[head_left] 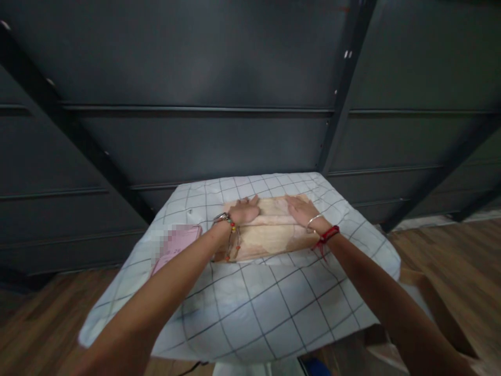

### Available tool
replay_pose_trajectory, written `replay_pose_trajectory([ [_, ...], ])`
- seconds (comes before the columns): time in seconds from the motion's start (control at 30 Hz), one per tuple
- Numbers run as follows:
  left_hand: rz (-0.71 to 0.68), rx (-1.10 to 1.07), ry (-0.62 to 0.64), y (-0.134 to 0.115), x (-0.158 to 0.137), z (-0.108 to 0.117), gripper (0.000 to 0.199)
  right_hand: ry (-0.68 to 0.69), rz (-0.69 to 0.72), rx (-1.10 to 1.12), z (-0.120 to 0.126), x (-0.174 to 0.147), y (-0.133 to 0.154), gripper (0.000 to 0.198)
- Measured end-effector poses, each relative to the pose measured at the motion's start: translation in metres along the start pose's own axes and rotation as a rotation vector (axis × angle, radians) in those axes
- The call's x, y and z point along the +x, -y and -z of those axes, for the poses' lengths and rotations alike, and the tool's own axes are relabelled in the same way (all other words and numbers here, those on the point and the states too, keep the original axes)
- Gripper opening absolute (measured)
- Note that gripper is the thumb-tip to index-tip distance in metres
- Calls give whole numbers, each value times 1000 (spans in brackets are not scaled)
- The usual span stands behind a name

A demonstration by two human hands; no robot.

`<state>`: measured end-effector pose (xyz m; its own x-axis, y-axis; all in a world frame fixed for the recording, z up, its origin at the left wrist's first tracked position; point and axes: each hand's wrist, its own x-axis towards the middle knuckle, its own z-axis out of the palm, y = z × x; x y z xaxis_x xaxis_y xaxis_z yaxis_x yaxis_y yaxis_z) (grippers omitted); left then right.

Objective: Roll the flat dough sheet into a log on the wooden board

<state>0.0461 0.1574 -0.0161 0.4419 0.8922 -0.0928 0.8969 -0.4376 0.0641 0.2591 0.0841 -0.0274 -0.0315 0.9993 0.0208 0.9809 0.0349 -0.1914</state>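
Both my hands lie on the beige cloth
My left hand rests palm down, fingers loosely spread; my right hand lies flat, fingers extended, neither gripping; the cloth sits mid-table on the checked cover, right of the pink phone

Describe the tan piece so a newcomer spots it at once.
Find the white gridded tablecloth by the dark wall. On it, the left hand and right hand rest on the flat, oblong tan piece. Its tan colour sets it apart from the white tablecloth and the pink item to its left.
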Motion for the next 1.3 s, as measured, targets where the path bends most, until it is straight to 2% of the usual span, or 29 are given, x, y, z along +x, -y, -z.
replay_pose_trajectory([
  [0.07,56,-37,31,-3,-5,1,64,12,-3,-2,4,5,1,55],
  [0.13,93,-53,-14,-8,-12,3,64,7,2,-18,3,-3,4,55],
  [0.23,41,-24,-124,-13,-20,8,63,-61,-5,-46,-8,-31,9,54],
  [0.33,-17,-23,-86,-15,-17,11,61,-95,-19,-61,-15,-46,11,54],
  [0.47,30,-106,89,-12,-13,5,62,2,-52,-54,0,-17,8,53],
  [0.53,69,-137,112,-12,-16,1,62,72,-56,-32,11,5,6,54],
  [0.6,126,-127,67,-13,-21,-2,62,102,-40,-13,16,17,5,54],
  [0.67,155,-72,-27,-15,-23,0,62,103,-26,-11,15,12,7,54],
  [0.73,94,-1,-134,-16,-21,4,62,77,-31,-25,8,-7,10,54],
  [0.8,-4,36,-185,-17,-16,8,62,20,-45,-57,0,-31,14,55],
  [0.87,-53,23,-121,-16,-11,12,62,-10,-30,-98,-4,-45,16,56],
  [0.93,-37,-13,-1,-16,-10,12,62,13,-44,-107,-2,-41,15,55],
  [1.0,0,-52,90,-17,-16,9,62,58,-71,-85,4,-20,10,54],
  [1.07,51,-87,121,-19,-27,5,61,90,-42,-59,12,6,5,55],
  [1.13,120,-102,94,-21,-36,1,61,111,13,-35,16,25,1,56],
  [1.2,134,-85,-1,-21,-38,1,62,116,49,-24,15,25,1,56],
  [1.3,-9,-35,-122,-19,-26,7,62,69,29,-42,4,-6,6,56],
])
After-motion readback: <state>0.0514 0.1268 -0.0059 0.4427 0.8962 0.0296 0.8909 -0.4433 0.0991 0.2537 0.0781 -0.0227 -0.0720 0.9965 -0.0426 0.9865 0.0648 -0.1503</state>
